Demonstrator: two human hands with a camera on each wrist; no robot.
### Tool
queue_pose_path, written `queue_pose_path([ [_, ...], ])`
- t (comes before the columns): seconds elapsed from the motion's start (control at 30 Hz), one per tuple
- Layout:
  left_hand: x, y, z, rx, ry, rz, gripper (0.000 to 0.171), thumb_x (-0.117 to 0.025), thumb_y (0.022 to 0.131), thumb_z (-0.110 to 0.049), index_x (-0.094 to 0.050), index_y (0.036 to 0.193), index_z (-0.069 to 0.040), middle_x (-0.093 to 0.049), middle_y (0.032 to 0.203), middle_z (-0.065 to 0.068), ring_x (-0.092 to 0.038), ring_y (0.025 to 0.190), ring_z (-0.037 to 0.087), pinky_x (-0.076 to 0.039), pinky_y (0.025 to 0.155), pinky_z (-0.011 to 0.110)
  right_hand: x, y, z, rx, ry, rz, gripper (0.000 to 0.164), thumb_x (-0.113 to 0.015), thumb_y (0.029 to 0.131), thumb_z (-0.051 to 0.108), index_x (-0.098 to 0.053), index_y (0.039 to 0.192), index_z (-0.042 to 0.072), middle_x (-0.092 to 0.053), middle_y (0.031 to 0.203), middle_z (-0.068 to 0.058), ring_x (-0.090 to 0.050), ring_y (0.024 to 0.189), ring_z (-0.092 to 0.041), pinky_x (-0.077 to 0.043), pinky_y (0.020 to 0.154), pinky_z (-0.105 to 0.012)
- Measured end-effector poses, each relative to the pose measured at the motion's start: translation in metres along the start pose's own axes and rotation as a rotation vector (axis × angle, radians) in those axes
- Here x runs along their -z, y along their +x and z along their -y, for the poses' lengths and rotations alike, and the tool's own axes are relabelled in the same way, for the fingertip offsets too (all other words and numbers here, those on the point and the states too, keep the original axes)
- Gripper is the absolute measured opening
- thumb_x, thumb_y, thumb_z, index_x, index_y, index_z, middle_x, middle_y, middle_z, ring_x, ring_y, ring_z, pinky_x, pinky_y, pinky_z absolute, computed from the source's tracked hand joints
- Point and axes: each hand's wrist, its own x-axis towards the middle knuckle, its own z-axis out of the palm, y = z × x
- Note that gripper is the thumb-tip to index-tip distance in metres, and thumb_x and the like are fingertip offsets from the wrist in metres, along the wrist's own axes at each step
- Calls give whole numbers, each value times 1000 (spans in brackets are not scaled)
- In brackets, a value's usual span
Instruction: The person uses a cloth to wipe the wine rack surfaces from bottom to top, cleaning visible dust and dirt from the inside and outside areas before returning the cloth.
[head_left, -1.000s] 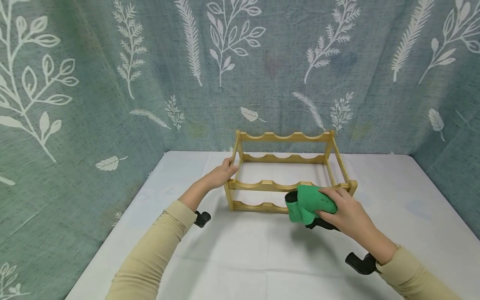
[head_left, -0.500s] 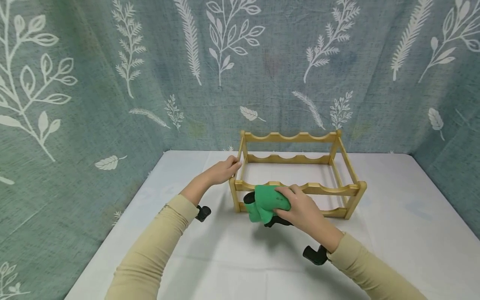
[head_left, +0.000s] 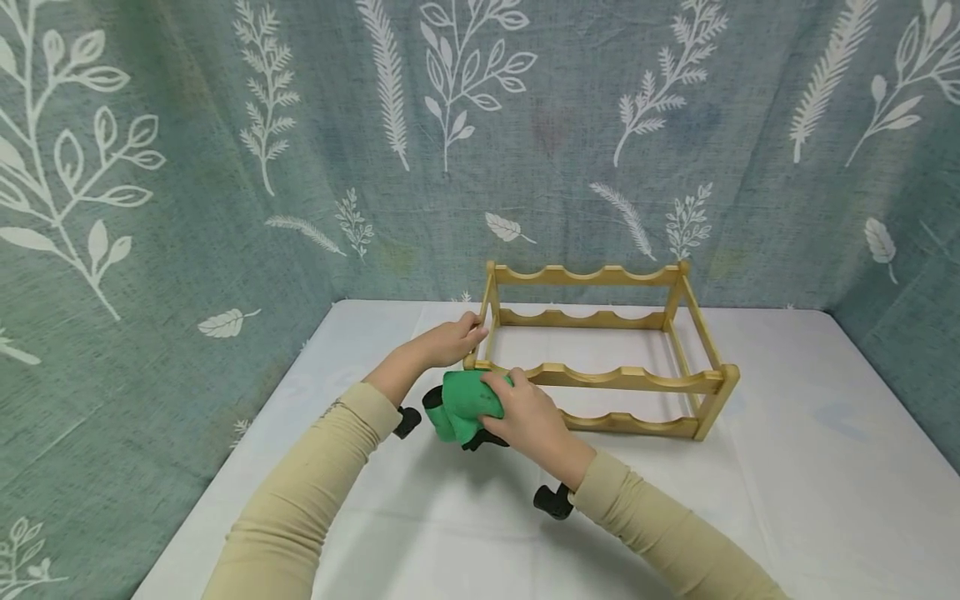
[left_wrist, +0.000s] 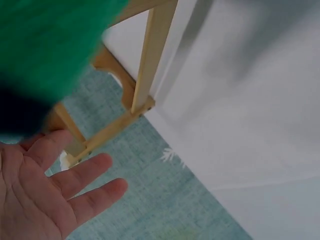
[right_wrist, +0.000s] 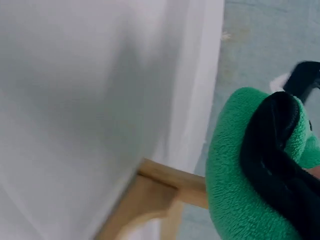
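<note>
A two-tier wooden rack with scalloped rails stands on the white table. My left hand holds its left side rail; in the left wrist view, the fingers stick out past the wood and the thumb is hidden. My right hand grips a bunched green terry cloth with black edging. This cloth lies at the front left corner of the rack, over the end of the upper front rail. Seen from the right wrist, the green cloth covers part of a wooden bar.
A black wrist camera hangs below the right wrist, another black wrist camera below the left. The white tabletop ends at a grey-green leaf-patterned curtain behind and at both sides.
My right hand has slid the green cloth leftward along the front rail, from the right part to the left corner. The rack has shifted slightly right; the left hand stays on it.
</note>
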Motion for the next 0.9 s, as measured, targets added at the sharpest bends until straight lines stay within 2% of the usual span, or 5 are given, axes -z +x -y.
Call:
queue_pose_path([
  [0.17, 0, 1, -1, 8, 0, 11, 53, -23, 101, -39, -24, 140, -4, -45, 133, 20, -50, 116, 31, -38, 96, 46, -8, -3, -2, -44, -26, 67, 49, -73, 78, 25, -55, 121, 11, -54, 97, -16, -60, 68, -23, -50, 56, -34],
  [0.37, 0, 0, -1, 12, 14, 28, 53, -24, 101, -39, -24, 140, -4, -38, 139, 20, -48, 118, 33, -36, 98, 46, -2, 0, 8, 35, -18, -98, 52, -75, 76, 22, -54, 121, 9, -54, 95, -16, -59, 67, -21, -51, 57, -31],
  [0.43, 2, -1, -1, 18, 13, 35, 53, -24, 101, -39, -23, 141, -4, -35, 142, 20, -47, 119, 33, -36, 99, 46, -2, 2, 12, 38, -31, -112, 51, -75, 75, 22, -55, 120, 8, -54, 94, -16, -60, 66, -21, -51, 57, -31],
  [0.77, 2, -3, -2, 21, 11, 41, 53, -24, 100, -39, -22, 141, -5, -35, 142, 19, -45, 121, 32, -36, 98, 46, -45, -3, 3, -88, -14, 140, 42, -72, 78, 24, -58, 114, 7, -55, 91, -14, -60, 66, -20, -48, 55, -29],
  [0.9, 2, -2, -2, 29, 8, 41, 52, -25, 100, -39, -22, 141, -6, -33, 143, 18, -43, 123, 32, -35, 99, 47, -52, -3, -1, -117, 5, 175, 39, -72, 78, 23, -60, 111, 6, -55, 89, -15, -58, 64, -19, -47, 53, -29],
])
